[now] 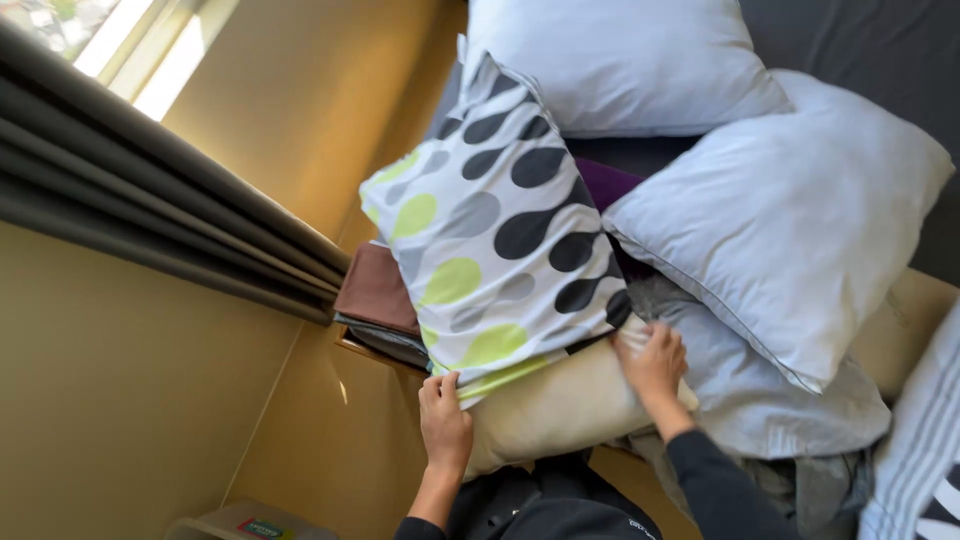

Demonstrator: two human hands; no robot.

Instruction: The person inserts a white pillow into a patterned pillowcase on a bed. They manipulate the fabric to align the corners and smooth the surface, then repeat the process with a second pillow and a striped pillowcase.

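A person's left hand (445, 425) and right hand (652, 362), fingers curled closed, grip the open end of a spotted pillowcase (495, 235) around a cream pillow (560, 405). White pillows (790, 215) lie beside it on the dark bed (880, 45).

Left hand (445, 425): grips the near edge of the spotted pillowcase (495, 225).
Right hand (652, 362): holds its right corner over the cream pillow (560, 410).
Far right: two white pillows (790, 215).
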